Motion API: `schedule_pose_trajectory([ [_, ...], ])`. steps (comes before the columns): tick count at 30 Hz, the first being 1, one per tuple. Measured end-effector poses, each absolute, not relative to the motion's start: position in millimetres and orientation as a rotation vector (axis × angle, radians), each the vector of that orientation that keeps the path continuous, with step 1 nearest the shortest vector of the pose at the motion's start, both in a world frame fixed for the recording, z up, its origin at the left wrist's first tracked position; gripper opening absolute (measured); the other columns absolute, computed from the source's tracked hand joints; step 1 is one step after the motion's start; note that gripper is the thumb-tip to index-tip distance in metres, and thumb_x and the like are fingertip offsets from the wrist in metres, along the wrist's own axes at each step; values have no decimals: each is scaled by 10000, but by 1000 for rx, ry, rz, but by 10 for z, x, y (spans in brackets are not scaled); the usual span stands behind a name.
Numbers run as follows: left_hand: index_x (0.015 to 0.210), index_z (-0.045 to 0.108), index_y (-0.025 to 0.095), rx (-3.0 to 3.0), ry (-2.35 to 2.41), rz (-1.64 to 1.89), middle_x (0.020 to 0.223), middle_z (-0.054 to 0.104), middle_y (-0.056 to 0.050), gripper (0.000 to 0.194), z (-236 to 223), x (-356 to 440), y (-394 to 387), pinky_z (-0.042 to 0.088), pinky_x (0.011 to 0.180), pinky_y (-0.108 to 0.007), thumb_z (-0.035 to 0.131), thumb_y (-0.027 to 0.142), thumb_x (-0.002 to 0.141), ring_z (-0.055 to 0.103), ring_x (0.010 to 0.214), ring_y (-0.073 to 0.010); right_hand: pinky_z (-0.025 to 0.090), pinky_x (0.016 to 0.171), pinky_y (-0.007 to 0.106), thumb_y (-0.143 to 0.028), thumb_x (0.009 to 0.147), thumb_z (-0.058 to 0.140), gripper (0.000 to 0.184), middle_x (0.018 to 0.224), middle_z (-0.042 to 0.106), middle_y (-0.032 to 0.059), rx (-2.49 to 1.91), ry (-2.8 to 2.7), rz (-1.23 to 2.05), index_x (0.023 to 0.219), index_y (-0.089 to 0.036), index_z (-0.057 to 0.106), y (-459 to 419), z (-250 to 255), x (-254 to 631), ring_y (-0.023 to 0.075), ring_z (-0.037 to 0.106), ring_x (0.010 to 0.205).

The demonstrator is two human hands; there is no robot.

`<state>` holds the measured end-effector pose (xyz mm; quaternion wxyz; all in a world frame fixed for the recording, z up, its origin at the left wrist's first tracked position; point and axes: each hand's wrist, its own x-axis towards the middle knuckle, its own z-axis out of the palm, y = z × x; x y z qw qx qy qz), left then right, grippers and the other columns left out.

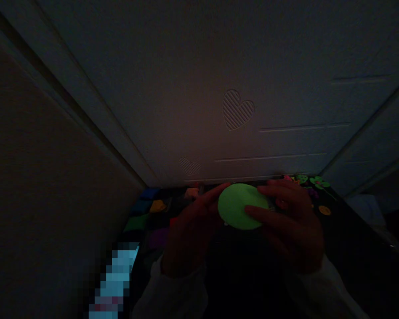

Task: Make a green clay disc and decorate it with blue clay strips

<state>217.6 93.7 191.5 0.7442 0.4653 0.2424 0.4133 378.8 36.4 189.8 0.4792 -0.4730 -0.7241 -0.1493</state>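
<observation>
Green disc [234, 206], as seen in the head view, is held up over the dark tabletop [349, 257], between the two hands and roughly level with the pale panel's base. It's gripped by the right hand [292, 221], with a couple of fingertips pressed on its face. The left hand [194, 230] is placed right at the other edge, but whether the disc is actually pinched there can't be told, way too dark. Off to the left, a yellow piece [158, 206] and a purple piece [158, 238] can be made out; on the right, a green flower shape [319, 182] and a round orange piece [325, 210] are seen.
</observation>
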Motion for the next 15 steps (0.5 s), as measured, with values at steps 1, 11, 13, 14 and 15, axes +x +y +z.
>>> schedule_pose_trajectory([
  [1,1041,596,204,1009,532,910,1093,608,-43,290,1911,2182,941,470,843,-314,456,305,807,556,1015,-206,345,904,440,-89,704,554,299,1042,529,28,-1150,-1805,-387,913,-292,622,387,1887,3789,225,439,1048],
  [11,925,634,185,1211,838,1096,858,679,-17,230,1885,2177,908,487,693,-219,634,229,699,623,763,-141,478,795,323,-204,777,521,407,1086,575,41,-1050,-1310,758,1167,-294,443,403,1832,3731,164,572,933],
  [13,893,649,197,1258,832,1047,850,680,-1,204,1901,2189,887,480,682,-200,642,223,691,617,757,-129,496,709,288,-239,746,576,317,949,612,17,-1085,-1252,833,1056,-286,530,402,1840,3706,151,591,832],
  [14,876,655,203,1282,835,1033,848,680,6,188,1911,2196,878,477,676,-191,643,221,690,615,753,-123,493,683,279,-250,733,593,250,895,612,12,-1130,-1252,821,981,-269,570,407,1840,3694,148,587,800],
  [15,861,660,206,1308,848,1028,848,680,10,175,1921,2203,871,475,673,-184,645,219,687,614,753,-121,488,666,276,-261,728,600,185,855,606,12,-1176,-1262,797,912,-250,594,413,1838,3684,146,581,775],
])
